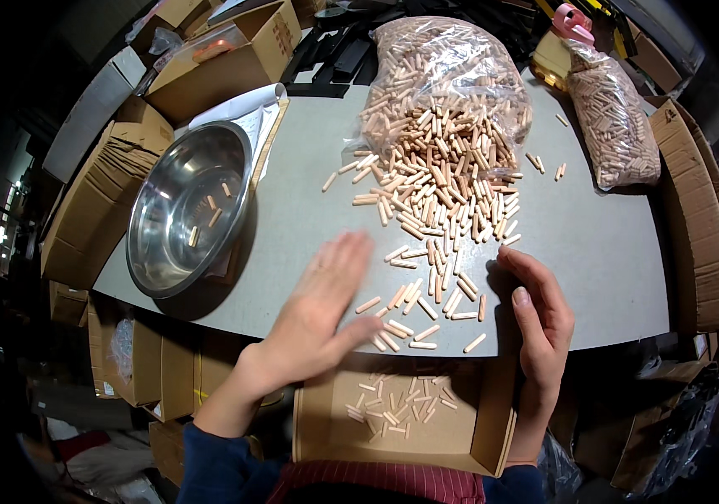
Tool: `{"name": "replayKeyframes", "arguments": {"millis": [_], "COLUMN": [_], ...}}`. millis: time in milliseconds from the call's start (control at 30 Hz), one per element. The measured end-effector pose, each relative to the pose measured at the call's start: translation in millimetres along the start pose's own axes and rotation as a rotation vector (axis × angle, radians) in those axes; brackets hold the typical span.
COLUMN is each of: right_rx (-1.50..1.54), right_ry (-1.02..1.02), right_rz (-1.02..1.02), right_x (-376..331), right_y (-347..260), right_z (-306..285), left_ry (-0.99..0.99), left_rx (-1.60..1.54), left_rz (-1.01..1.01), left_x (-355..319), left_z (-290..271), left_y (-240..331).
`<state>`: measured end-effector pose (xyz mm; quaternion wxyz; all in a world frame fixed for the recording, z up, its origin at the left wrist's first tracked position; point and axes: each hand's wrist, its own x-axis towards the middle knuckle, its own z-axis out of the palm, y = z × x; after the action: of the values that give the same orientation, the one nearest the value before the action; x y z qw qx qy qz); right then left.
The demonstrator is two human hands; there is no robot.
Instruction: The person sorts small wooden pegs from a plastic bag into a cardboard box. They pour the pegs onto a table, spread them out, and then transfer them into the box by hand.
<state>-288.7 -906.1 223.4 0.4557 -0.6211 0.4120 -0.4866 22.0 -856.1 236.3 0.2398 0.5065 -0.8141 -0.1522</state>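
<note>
Small wooden dowels [460,197] spill from the mouth of a large clear plastic bag [443,50] and spread toward the table's near edge. My left hand [317,298] is stretched flat over the table at the left of the loose dowels, its fingertips blurred and its thumb beside a few of them. At their right side my right hand [541,323] is cupped, thumb and fingers apart, with nothing visible in it. Below the table edge, between my forearms, a shallow cardboard box [452,461] has several scattered dowels on its bottom.
A steel bowl [154,244] with several dowels inside stands tilted at the left, beside papers [250,118]. Another filled plastic bag [615,126] lies at the far right, near a roll of pink tape [573,23]. Cardboard boxes [695,218] flank the grey table [611,260].
</note>
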Motion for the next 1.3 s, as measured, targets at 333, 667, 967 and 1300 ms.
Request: {"name": "replayKeyframes", "arguments": {"millis": [333, 667, 967, 1300], "right_rx": [0.063, 0.087, 0.412, 0.359], "right_ry": [0.007, -0.279, -0.417, -0.268], "right_rz": [-0.024, 0.011, 0.285, 0.220], "right_x": [-1, 2, -6, -6], "right_y": [5, -3, -24, -20], "right_z": [0, -3, -10, -4], "left_ry": [-0.079, -0.074, -0.041, 0.165], "left_rx": [0.132, 0.103, -0.005, -0.043], "left_rz": [-0.097, -0.047, 0.003, 0.121], "left_x": [3, 5, 7, 26], "left_z": [1, 2, 4, 10], "left_y": [3, 3, -3, 6]}}
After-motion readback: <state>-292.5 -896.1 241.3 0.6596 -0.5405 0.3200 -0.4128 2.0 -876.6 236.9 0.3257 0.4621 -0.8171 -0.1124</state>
